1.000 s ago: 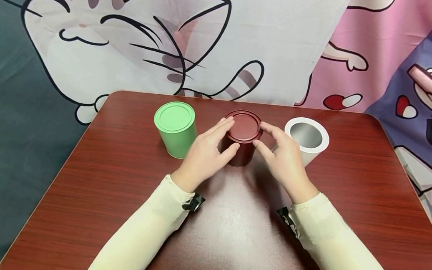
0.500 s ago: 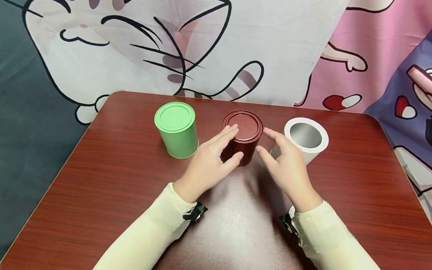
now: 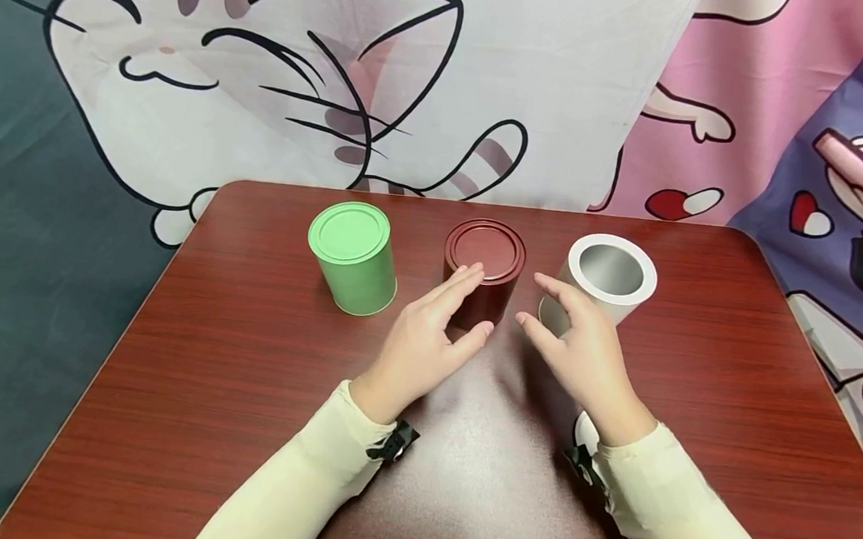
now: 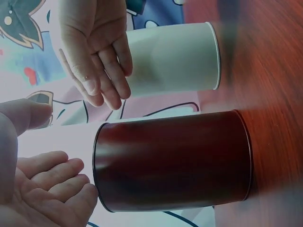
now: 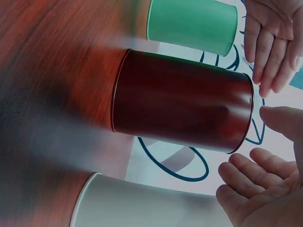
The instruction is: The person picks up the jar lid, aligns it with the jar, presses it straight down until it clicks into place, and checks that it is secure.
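Observation:
A dark red lidded can [image 3: 486,252] stands upright near the back middle of the table. My left hand [image 3: 426,344] is on its near left side, fingers extended and thumb apart, holding nothing. To its near right, my right hand [image 3: 584,347] is also spread, with a gap between it and the can. Both wrist views show the red can's side wall [image 4: 173,163] with no fingers curled round it. Left of it stands a green lidded can [image 3: 353,256]. An open white can [image 3: 628,304] is on the right, partly behind my right hand.
The reddish-brown wooden table [image 3: 190,386] carries the cans in a row near its back edge. Behind it hangs a white cloth [image 3: 564,87] printed with a cartoon cat, beside pink and purple cloth [image 3: 716,64].
Both hands have come away from the red can's rim and drawn back toward me. My right hand has also shifted right. The cans have stayed where they were.

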Available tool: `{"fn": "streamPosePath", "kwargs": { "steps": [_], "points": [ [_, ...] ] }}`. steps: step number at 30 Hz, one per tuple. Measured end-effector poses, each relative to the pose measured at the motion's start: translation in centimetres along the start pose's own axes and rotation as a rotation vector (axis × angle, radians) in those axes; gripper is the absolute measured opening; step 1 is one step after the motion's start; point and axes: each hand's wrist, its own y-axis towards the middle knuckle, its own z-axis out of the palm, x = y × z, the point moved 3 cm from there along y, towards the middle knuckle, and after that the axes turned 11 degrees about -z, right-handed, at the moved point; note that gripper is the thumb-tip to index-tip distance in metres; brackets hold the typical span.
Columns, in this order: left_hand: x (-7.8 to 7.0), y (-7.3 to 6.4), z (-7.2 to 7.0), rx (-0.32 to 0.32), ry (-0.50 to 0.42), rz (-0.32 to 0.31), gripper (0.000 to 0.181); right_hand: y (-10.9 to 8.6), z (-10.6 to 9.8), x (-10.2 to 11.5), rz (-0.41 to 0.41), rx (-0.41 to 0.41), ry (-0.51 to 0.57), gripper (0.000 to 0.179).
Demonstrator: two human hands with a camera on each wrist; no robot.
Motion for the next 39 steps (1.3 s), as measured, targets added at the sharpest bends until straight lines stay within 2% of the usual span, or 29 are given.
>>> {"fn": "streamPosePath", "kwargs": {
  "steps": [13, 29, 39],
  "points": [
    [-0.6, -0.8, 0.7, 0.049, -0.010, 0.015, 0.057, -1.4, -0.6, 0.1, -0.007, 0.001, -0.029, 0.051],
    [-0.5, -1.6, 2.4, 0.142, 0.011, -0.038, 0.057, -3.7, -1.1, -0.2, -0.022, 0.012, -0.062, 0.051],
    [-0.9, -2.1, 3.5, 0.189, 0.018, -0.044, 0.057, -4.8, -1.3, -0.1, -0.041, 0.044, -0.075, 0.052]
  ]
}}
